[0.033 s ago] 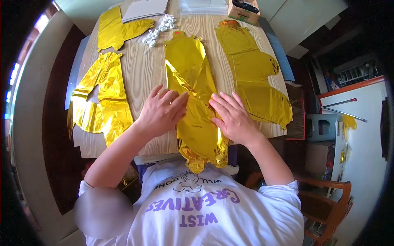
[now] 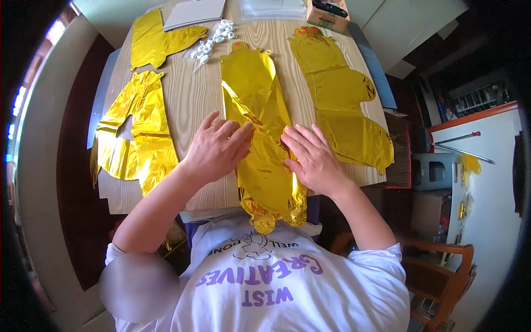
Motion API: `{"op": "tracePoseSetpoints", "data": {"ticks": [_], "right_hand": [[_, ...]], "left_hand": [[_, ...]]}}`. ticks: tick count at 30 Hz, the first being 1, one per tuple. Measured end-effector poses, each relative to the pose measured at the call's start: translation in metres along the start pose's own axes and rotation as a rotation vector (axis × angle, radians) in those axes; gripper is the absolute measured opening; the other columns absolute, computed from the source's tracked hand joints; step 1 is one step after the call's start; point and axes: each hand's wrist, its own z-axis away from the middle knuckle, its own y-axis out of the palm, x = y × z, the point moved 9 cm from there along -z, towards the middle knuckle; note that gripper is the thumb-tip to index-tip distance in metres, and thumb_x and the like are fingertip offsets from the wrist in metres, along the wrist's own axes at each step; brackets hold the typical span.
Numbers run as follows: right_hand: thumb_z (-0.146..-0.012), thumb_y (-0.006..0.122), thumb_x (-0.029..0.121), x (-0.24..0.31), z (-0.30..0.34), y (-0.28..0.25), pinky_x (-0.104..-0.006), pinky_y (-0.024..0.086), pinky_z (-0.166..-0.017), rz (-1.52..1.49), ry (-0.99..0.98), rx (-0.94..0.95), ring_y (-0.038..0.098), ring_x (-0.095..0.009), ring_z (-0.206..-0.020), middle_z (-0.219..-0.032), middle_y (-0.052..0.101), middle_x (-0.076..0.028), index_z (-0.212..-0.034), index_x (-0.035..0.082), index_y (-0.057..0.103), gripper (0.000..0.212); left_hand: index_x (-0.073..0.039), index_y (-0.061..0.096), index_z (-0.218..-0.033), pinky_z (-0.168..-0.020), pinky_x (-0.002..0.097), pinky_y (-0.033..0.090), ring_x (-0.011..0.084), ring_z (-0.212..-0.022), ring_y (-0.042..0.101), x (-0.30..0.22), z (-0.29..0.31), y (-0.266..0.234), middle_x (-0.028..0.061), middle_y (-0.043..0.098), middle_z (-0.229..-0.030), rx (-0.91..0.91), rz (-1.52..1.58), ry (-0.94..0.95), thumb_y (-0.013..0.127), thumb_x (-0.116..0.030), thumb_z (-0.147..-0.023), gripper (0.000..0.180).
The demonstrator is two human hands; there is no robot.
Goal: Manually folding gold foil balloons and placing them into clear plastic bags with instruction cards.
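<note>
A flat, uninflated gold foil balloon [image 2: 263, 180] lies lengthwise in front of me, its near end hanging over the table edge against my shirt. Diagonal creases cross its middle, where the foil is folded over. My left hand [image 2: 215, 146] is at the balloon's left edge with bent fingers closed on the foil; the fingertips are partly hidden. On the opposite edge, my right hand [image 2: 315, 157] lies with its fingers stretched out and slightly apart, touching the foil. A small red mark shows on the balloon's far end.
More flat gold foil balloons lie at the right [image 2: 340, 94], left [image 2: 149, 122] and far left [image 2: 152, 41] of the wooden table [image 2: 188, 94]. Small white pieces [image 2: 204, 52], grey-white sheets [image 2: 193, 12], clear plastic bags [image 2: 274, 8] and a small box [image 2: 327, 19] sit along the back. A wooden chair [image 2: 442, 276] stands at right.
</note>
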Motion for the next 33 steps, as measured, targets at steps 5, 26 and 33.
{"op": "tracePoseSetpoints", "data": {"ticks": [5,26,33], "right_hand": [[-0.091,0.067,0.027,0.000,0.000,0.002,-0.0528,0.024,-0.121,0.017,0.002,-0.023,0.045,-0.036,-0.137,-0.141,0.056,-0.017,-0.135,-0.002,0.054,0.054],[-0.086,0.072,0.023,0.001,0.000,-0.001,-0.0542,0.029,-0.118,-0.051,0.024,-0.034,0.047,-0.038,-0.136,-0.142,0.056,-0.019,-0.134,-0.002,0.056,0.055],[-0.089,0.070,0.026,0.004,0.000,-0.003,-0.0525,0.028,-0.119,-0.016,-0.009,-0.032,0.044,-0.037,-0.137,-0.143,0.054,-0.019,-0.133,-0.002,0.056,0.054]], "left_hand": [[-0.006,0.069,-0.114,-0.101,0.0445,0.046,0.0284,-0.106,0.063,-0.026,-0.048,0.001,0.0103,0.068,-0.112,-0.082,0.139,0.229,0.070,-0.017,-0.085,0.031],[-0.011,0.066,-0.127,-0.112,0.0504,0.037,0.0313,-0.127,0.056,0.056,-0.125,0.011,0.0115,0.059,-0.139,-0.296,0.029,0.092,0.063,-0.019,-0.094,0.034],[-0.005,0.063,-0.123,-0.109,0.0504,0.040,0.0356,-0.117,0.058,0.021,-0.009,-0.004,0.0150,0.061,-0.125,-0.105,0.140,0.086,0.069,-0.018,-0.091,0.035]]}}
